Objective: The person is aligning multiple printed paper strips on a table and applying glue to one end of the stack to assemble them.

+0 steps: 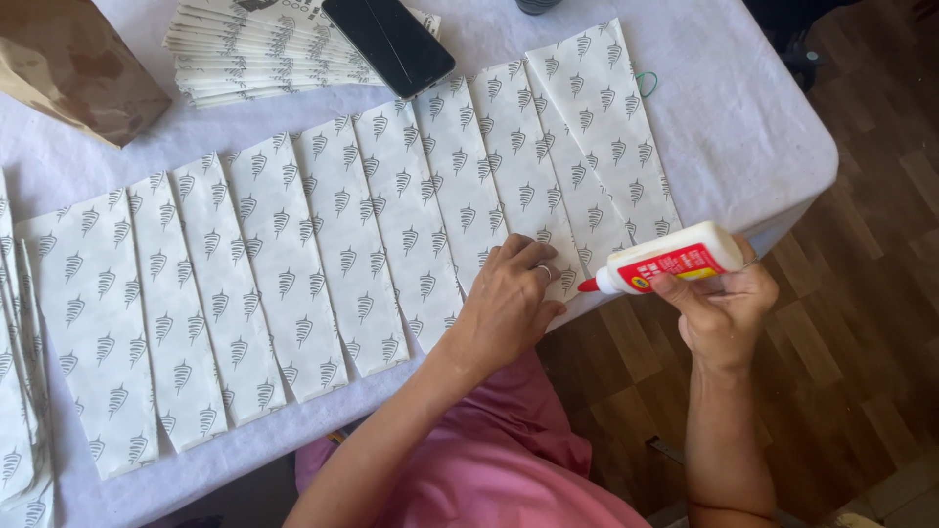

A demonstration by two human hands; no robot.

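While both hands work at its near edge, the table (753,127) w/ white cloth spreads out ahead of them. Across it, running off to the left of the left hand, lies a row of overlapping white paper sheets (293,274) w/ a small grey printed pattern. Well beyond the hands, far side, sits a stack of folded sheets (245,54) w/ a black phone (389,41) on top; a brown paper bag (73,64) is far left of that. Left hand (509,298) lies flat, fingers spread, pressing the sheets' near ends, holding nothing. Right hand (722,311), just beside it past the table edge, is closed round a white glue bottle (665,262) w/ red label, red tip pointing toward the left hand.
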